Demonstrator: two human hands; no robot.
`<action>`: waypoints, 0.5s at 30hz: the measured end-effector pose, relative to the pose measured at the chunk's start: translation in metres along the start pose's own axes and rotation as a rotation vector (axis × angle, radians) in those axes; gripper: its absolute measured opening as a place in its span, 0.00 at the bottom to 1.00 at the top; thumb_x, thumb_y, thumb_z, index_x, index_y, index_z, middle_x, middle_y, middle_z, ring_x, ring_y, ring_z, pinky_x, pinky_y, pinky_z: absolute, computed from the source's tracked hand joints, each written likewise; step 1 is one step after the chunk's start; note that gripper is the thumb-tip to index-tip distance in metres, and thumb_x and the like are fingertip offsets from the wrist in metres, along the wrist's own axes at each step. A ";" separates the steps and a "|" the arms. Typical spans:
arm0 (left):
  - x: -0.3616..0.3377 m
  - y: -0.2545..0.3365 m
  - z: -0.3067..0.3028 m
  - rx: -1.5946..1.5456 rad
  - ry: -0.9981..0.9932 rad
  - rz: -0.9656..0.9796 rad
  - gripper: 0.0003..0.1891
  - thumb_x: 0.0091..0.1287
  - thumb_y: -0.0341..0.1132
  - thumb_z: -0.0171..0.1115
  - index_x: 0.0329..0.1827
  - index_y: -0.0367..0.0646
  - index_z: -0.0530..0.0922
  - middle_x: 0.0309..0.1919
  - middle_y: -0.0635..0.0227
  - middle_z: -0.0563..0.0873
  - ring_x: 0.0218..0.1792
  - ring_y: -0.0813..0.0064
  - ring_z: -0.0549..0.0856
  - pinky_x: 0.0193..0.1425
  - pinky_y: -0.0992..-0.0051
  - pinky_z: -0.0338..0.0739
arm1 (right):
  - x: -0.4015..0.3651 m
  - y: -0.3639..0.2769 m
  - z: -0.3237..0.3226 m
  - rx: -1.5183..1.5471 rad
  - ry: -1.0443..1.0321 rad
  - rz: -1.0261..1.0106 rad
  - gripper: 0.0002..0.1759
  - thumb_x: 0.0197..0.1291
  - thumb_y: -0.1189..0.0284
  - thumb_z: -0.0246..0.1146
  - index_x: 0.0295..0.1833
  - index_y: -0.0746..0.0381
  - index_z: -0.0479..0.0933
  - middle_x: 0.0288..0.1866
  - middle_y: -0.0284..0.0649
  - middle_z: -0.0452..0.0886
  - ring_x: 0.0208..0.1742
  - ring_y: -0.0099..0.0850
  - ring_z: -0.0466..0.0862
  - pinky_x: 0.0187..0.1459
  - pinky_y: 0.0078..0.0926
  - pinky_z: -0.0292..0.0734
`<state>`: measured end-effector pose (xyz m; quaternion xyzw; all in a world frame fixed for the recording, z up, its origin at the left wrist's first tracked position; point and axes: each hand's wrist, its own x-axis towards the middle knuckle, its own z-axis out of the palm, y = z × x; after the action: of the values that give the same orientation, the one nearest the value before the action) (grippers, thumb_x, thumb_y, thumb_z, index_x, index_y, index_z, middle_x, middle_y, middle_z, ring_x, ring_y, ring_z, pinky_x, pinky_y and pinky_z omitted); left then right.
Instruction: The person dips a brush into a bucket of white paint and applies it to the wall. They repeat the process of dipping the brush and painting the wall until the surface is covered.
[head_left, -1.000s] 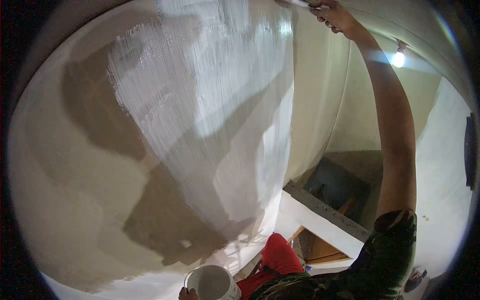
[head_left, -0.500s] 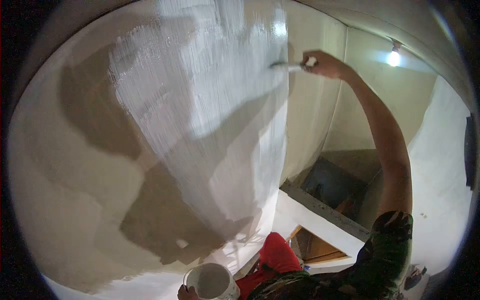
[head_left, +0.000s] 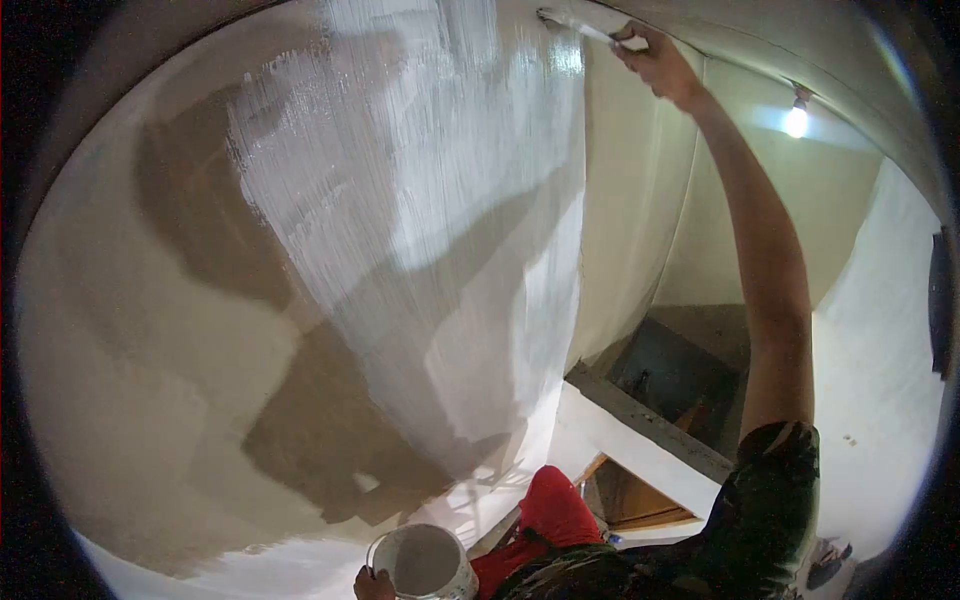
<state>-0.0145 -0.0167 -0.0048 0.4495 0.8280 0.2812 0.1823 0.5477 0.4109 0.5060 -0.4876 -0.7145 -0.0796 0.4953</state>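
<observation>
My right hand point(head_left: 657, 65) is raised high, closed around the handle of a paintbrush point(head_left: 580, 24). The brush points left, its dark bristles at the top of the wall near the ceiling edge. Streaky wet white paint point(head_left: 450, 170) covers the middle of the beige wall point(head_left: 130, 400), up to its right corner. Low in the view, my left hand point(head_left: 374, 584) is closed at the rim and wire handle of a white paint bucket point(head_left: 425, 562). The bucket stays upright in front of my body.
A lit bulb point(head_left: 796, 120) hangs at the upper right. Below it, a concrete ledge point(head_left: 650, 420) borders a dark recess, with a wood-framed opening point(head_left: 640, 495) lower down. My red-clad knee point(head_left: 555, 505) is beside the bucket. Shadows fall across the wall.
My right hand has moved the paintbrush upward, from the right edge of the painted area to the top of the wall. The left hand and bucket have hardly moved.
</observation>
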 end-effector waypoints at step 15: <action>0.013 -0.059 0.028 0.201 0.153 0.477 0.13 0.62 0.39 0.56 0.26 0.38 0.69 0.23 0.48 0.74 0.29 0.43 0.73 0.34 0.52 0.66 | -0.025 0.018 0.010 -0.203 -0.298 -0.166 0.12 0.61 0.62 0.62 0.42 0.59 0.75 0.28 0.31 0.73 0.21 0.16 0.67 0.23 0.21 0.64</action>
<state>-0.0439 -0.0237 -0.0642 0.6252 0.7338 0.2659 0.0021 0.5567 0.4108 0.4751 -0.4811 -0.8059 -0.1188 0.3240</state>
